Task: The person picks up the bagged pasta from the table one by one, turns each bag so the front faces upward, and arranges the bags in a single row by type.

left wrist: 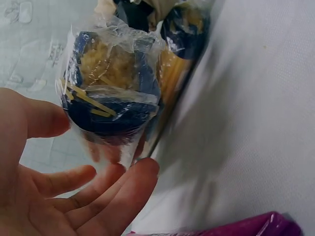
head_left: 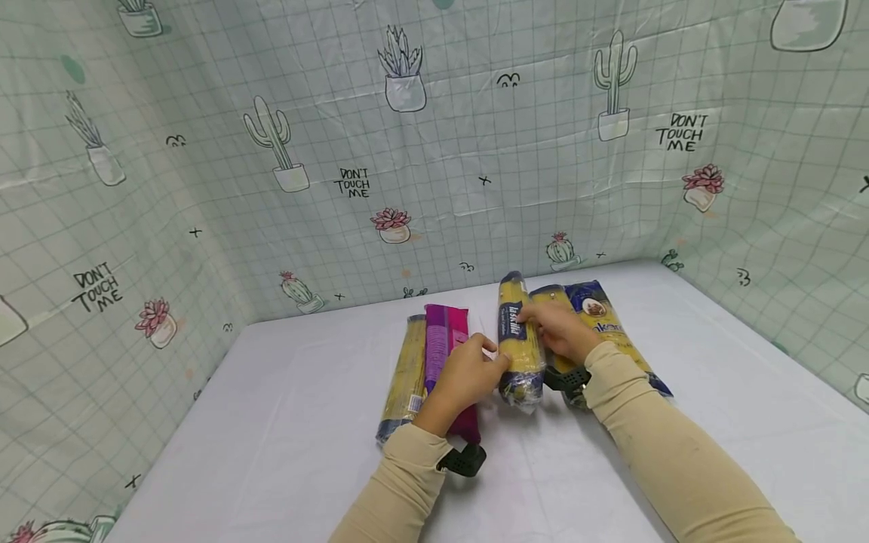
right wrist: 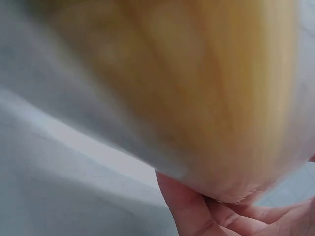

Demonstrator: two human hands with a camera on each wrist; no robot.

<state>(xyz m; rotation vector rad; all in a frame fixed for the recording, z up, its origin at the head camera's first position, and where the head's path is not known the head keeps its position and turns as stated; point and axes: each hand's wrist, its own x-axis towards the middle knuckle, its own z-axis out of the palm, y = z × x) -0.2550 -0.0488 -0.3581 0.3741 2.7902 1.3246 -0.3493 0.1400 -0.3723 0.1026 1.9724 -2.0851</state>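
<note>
A pack of spaghetti (head_left: 521, 354) in clear film with a navy label is held up off the table, its sealed end (left wrist: 113, 73) facing the left wrist camera. My right hand (head_left: 560, 328) grips it from the right side, and its fingers (right wrist: 184, 204) show against the pack in the right wrist view. On the other side is my left hand (head_left: 471, 369). Its thumb (left wrist: 47, 119) touches or nearly touches the wrapper, while the other fingers (left wrist: 123, 196) extend loosely below the pack.
Left of the held pack lie a magenta-and-purple packet (head_left: 444, 324) and another spaghetti pack (head_left: 405, 377). To the right are a yellow pasta pack (head_left: 551, 292) and a blue-and-yellow pasta bag (head_left: 611, 317). A patterned curtain (head_left: 441, 151) surrounds the white table (head_left: 292, 437).
</note>
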